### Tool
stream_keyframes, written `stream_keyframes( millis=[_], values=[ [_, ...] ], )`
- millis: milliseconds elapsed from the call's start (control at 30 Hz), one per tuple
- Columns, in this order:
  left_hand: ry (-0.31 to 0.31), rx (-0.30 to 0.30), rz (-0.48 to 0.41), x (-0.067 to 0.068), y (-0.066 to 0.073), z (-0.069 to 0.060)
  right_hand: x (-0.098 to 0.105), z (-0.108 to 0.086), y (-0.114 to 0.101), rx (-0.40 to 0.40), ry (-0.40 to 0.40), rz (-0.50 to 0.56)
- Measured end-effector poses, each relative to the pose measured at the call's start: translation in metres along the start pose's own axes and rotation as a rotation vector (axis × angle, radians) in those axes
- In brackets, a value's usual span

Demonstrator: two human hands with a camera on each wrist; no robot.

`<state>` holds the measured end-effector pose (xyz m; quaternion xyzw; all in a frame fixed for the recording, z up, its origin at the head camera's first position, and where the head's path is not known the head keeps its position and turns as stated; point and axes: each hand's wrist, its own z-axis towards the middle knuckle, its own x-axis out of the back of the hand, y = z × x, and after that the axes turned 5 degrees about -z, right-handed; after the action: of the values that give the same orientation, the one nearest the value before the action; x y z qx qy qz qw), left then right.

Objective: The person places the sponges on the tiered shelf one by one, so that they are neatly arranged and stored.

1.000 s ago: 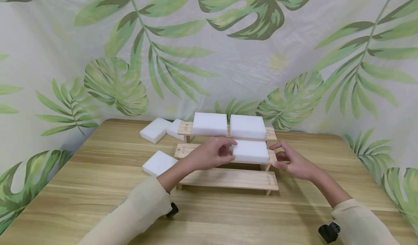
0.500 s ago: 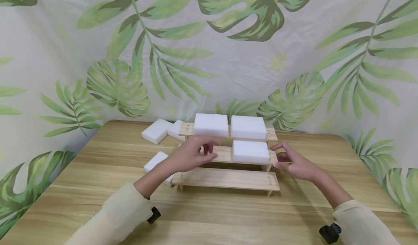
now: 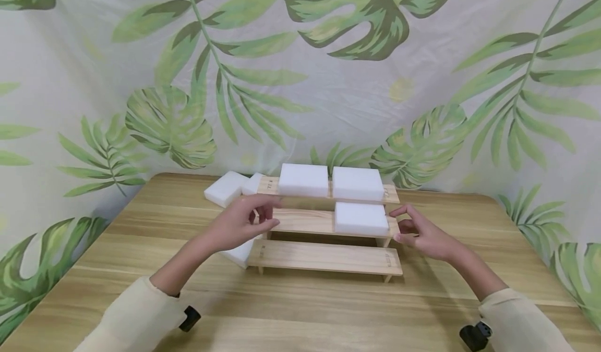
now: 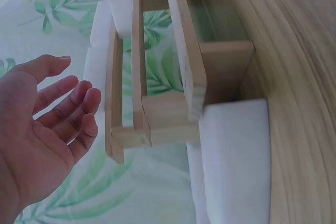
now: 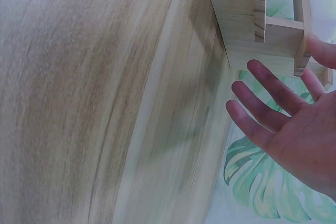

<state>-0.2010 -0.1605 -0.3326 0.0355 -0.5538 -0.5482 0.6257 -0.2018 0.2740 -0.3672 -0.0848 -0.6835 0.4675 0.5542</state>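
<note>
In the head view, two white blocks (image 3: pixel 303 179) sit on the back shelf (image 3: pixel 268 185), and a third block (image 3: pixel 360 218) on the right part of the middle shelf (image 3: pixel 305 220). Other blocks (image 3: pixel 226 188) lie on the bench (image 3: pixel 300 313), left of the wooden front shelf (image 3: pixel 324 257). The left hand (image 3: pixel 239 223) hovers near the middle shelf's left end; the right hand (image 3: pixel 424 239) is at its right end.

In the left wrist view, the left grip is relaxed, fingers loosely bent, apart from the shelves.

In the right wrist view, three fingers stretch out; whether thumb and forefinger pinch the middle shelf, I cannot tell.
</note>
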Motion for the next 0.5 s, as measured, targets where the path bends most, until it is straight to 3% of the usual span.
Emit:
stream_keyframes(
  millis=[300, 500],
  values=[
    [0.055, 0.051, 0.038, 0.025, -0.014, -0.023, 0.0, 0.0, -0.003, -0.006, -0.003, 0.003],
    [0.014, 0.166, 0.067, 0.037, -0.033, -0.037, 0.0, 0.0, -0.003, -0.006, -0.006, 0.01]
  ],
)
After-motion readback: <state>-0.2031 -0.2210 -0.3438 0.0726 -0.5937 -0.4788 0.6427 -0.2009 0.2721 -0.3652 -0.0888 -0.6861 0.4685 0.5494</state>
